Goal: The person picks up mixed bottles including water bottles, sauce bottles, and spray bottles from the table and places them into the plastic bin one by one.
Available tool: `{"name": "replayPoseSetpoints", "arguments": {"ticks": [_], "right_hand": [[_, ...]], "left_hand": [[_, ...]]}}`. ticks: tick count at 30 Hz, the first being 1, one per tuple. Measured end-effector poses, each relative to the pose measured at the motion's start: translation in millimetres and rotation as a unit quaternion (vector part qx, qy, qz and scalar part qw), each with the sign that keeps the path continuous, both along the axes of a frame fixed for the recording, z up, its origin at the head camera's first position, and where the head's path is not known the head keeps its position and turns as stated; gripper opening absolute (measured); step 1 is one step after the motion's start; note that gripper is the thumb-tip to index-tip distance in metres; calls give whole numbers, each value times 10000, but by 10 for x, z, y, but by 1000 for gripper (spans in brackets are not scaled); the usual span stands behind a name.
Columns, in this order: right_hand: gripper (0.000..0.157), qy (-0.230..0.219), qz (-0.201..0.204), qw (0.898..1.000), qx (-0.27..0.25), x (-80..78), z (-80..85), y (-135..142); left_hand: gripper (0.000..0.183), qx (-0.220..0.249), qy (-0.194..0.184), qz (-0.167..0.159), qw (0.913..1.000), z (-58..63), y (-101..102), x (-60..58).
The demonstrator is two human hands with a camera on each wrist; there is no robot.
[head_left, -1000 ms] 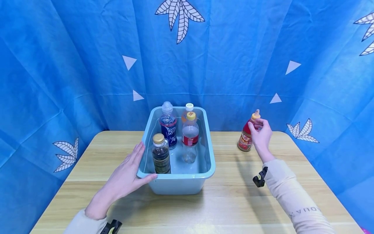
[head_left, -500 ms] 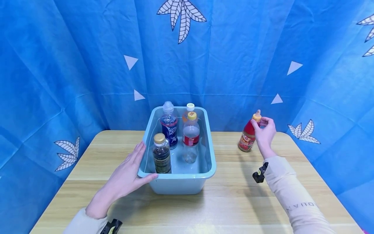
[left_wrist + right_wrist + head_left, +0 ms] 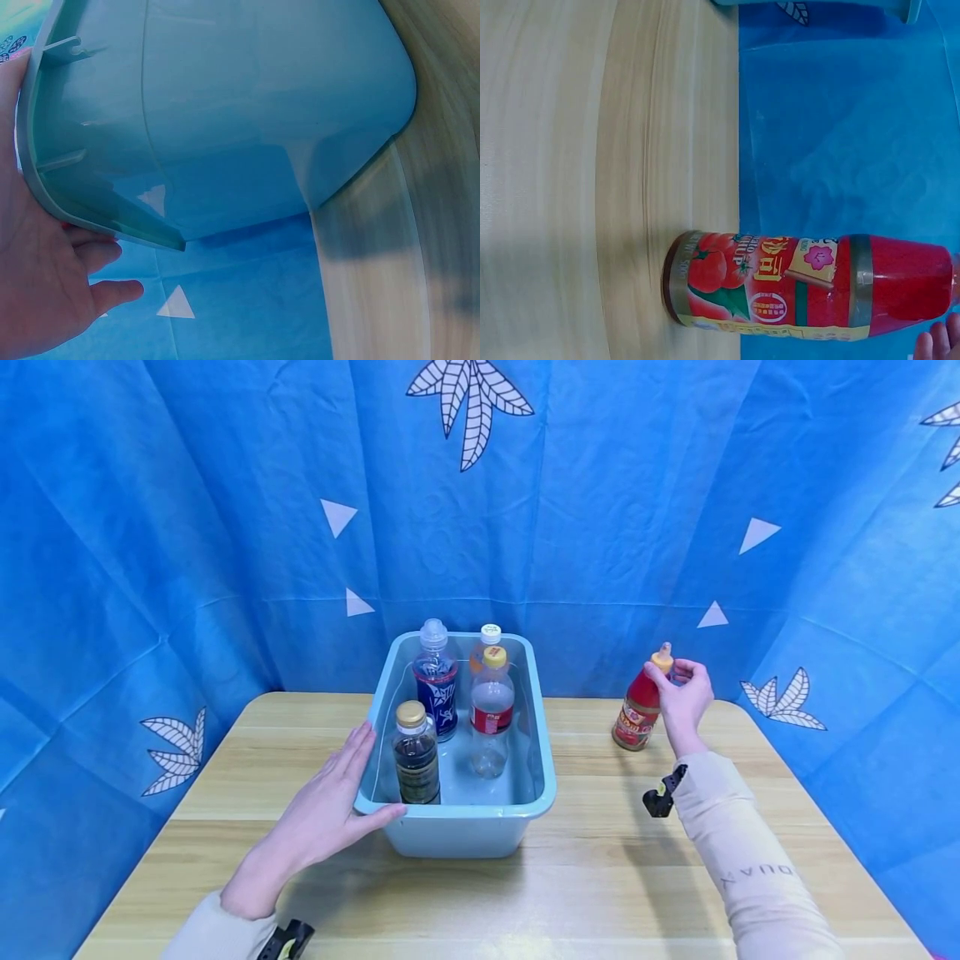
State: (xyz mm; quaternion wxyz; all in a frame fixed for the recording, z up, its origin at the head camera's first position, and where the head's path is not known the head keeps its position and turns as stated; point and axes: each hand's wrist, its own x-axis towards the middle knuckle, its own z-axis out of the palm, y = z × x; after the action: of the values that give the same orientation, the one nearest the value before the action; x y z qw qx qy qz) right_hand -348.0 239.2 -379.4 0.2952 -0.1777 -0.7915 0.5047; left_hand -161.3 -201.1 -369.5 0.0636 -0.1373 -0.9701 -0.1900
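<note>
At the right of the table stands a tomato ketchup bottle (image 3: 640,710), red with a yellow cap, upright on the wood. My right hand (image 3: 682,695) holds its neck between thumb and fingers; in the right wrist view only some fingertips (image 3: 939,341) show beside the neck. A light blue plastic basin (image 3: 468,833) sits left of centre. Along its left rim lie the straight fingers of my left hand (image 3: 315,827), the thumb on the front rim. Seen from the left wrist, the basin's outer wall (image 3: 247,112) fills most of the picture.
Inside the basin stand a dark bottle with a gold cap (image 3: 416,764), a blue-labelled bottle (image 3: 437,689), a clear bottle with a red label (image 3: 492,718) and a white-capped bottle (image 3: 480,653) partly hidden behind it. A blue curtain (image 3: 600,527) rises behind the table (image 3: 585,893).
My right hand has shifted slightly right around the ketchup bottle's neck, and its fingers have come onto it. The bottle, basin and left hand look unmoved; the head view has shifted a little.
</note>
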Motion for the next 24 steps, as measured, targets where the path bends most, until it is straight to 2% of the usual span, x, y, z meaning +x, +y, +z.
{"name": "replayPoseSetpoints", "arguments": {"ticks": [9, 20, 24], "right_hand": [[55, -4, -56, 9998, -216, -67, -6, 18], [60, -237, -164, 9992, -285, -55, 52, 32], [57, -172, -210, 9989, -372, -143, -5, 93]], "left_hand": [[103, -7, 52, 5, 10000, -1, 5, 0], [103, 16, 27, 1, 10000, -8, 2, -2], [103, 31, 28, -13, 10000, -2, -3, -4]]}}
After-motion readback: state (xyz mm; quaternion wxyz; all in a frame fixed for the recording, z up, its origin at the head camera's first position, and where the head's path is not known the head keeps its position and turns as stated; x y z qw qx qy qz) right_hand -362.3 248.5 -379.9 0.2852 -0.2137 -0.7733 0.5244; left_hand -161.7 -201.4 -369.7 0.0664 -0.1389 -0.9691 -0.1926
